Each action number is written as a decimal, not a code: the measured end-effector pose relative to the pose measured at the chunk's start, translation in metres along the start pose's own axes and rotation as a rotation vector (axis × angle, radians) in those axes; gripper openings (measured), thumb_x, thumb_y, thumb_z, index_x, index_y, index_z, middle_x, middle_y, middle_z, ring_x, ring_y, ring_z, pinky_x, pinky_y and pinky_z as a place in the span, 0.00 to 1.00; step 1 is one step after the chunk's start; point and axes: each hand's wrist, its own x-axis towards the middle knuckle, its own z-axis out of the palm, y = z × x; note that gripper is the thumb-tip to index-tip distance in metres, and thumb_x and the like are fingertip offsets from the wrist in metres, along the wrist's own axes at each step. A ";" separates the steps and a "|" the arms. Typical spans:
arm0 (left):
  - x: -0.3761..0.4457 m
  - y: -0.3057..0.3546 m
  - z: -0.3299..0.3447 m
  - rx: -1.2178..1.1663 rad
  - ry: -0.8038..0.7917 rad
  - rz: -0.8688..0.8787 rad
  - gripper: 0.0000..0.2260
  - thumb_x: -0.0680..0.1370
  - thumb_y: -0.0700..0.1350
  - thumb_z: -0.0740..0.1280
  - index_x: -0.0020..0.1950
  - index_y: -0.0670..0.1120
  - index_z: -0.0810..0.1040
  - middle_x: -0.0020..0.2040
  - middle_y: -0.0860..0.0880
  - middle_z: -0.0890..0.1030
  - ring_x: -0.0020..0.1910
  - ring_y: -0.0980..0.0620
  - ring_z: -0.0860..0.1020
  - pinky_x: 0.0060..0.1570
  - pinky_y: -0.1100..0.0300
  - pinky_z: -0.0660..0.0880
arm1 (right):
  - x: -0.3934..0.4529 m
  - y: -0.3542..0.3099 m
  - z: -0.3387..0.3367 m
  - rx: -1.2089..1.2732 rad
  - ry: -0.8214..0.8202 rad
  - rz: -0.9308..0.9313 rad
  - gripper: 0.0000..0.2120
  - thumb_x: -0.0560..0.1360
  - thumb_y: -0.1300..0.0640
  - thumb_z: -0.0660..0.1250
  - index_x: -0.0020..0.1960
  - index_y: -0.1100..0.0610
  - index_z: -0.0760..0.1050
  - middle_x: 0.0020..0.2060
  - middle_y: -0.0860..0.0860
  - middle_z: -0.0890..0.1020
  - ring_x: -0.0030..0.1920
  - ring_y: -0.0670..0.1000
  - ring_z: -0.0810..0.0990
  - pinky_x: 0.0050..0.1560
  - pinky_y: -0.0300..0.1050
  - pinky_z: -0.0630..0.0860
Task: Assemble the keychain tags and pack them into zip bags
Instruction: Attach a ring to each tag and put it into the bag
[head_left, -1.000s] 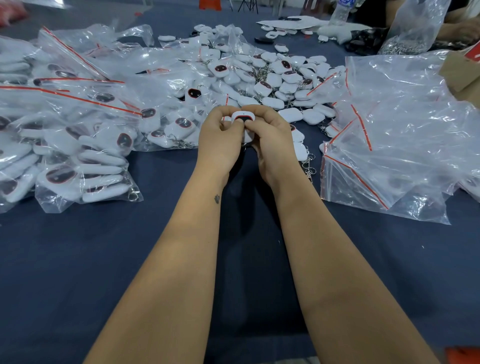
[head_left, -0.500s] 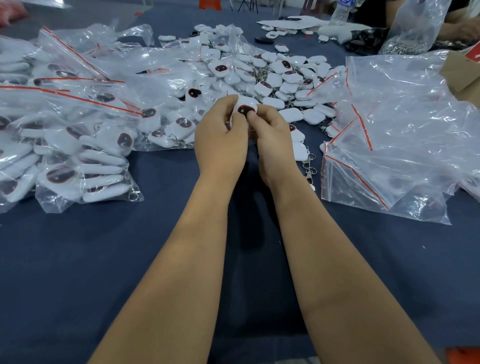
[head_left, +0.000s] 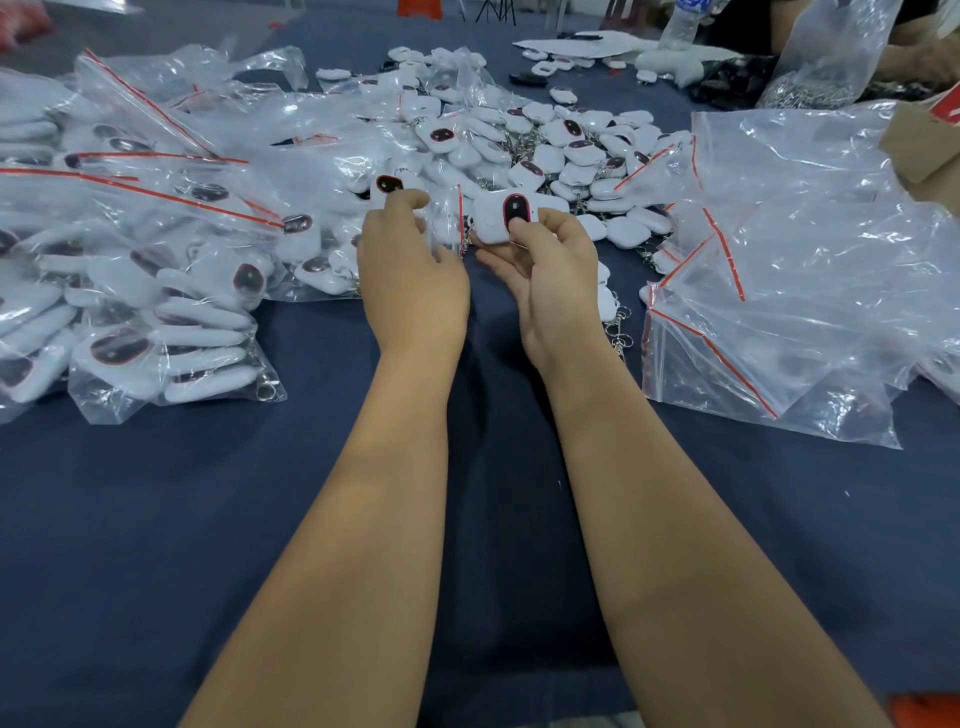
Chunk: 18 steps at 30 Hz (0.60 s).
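Note:
My right hand (head_left: 551, 283) pinches a white keychain tag (head_left: 493, 221) with a dark red-rimmed oval, thumb pressed on the oval, face up above the blue cloth. My left hand (head_left: 410, 275) sits just left of it, off the tag, fingers loosely curled with nothing visible in them. Behind the hands spreads a loose pile of white tags (head_left: 571, 150) with metal rings. Filled zip bags (head_left: 171, 353) with red strips lie at the left. A heap of empty zip bags (head_left: 789, 312) lies at the right.
The table is covered in a dark blue cloth (head_left: 156, 519). A clear bag of metal rings (head_left: 815, 88) and a water bottle (head_left: 681, 23) stand at the far right, beside another person's arm (head_left: 924, 57). Loose key rings (head_left: 618, 332) trail by my right wrist.
Both hands worked one tag together before. Now my left hand has let go and drawn left, and my right hand has turned the tag face up and holds it alone.

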 end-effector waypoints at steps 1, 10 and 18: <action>-0.001 0.000 0.000 -0.024 -0.006 -0.022 0.19 0.74 0.36 0.63 0.65 0.48 0.73 0.57 0.50 0.75 0.55 0.49 0.76 0.53 0.55 0.74 | -0.001 0.000 0.001 0.006 -0.018 -0.008 0.05 0.79 0.69 0.61 0.50 0.60 0.69 0.44 0.60 0.80 0.41 0.54 0.82 0.51 0.47 0.82; 0.002 0.002 -0.001 -0.253 0.110 -0.181 0.12 0.77 0.40 0.64 0.58 0.45 0.80 0.51 0.51 0.81 0.48 0.57 0.78 0.52 0.67 0.73 | 0.002 0.010 0.026 -0.004 -0.006 -0.055 0.06 0.79 0.64 0.65 0.51 0.55 0.72 0.38 0.49 0.79 0.41 0.47 0.77 0.44 0.37 0.75; -0.002 0.010 -0.004 -0.430 0.246 -0.142 0.07 0.76 0.41 0.68 0.53 0.47 0.82 0.49 0.53 0.82 0.44 0.60 0.78 0.49 0.67 0.76 | 0.000 0.026 0.028 -0.422 -0.067 -0.137 0.06 0.74 0.66 0.70 0.50 0.59 0.77 0.43 0.54 0.85 0.45 0.53 0.84 0.50 0.46 0.81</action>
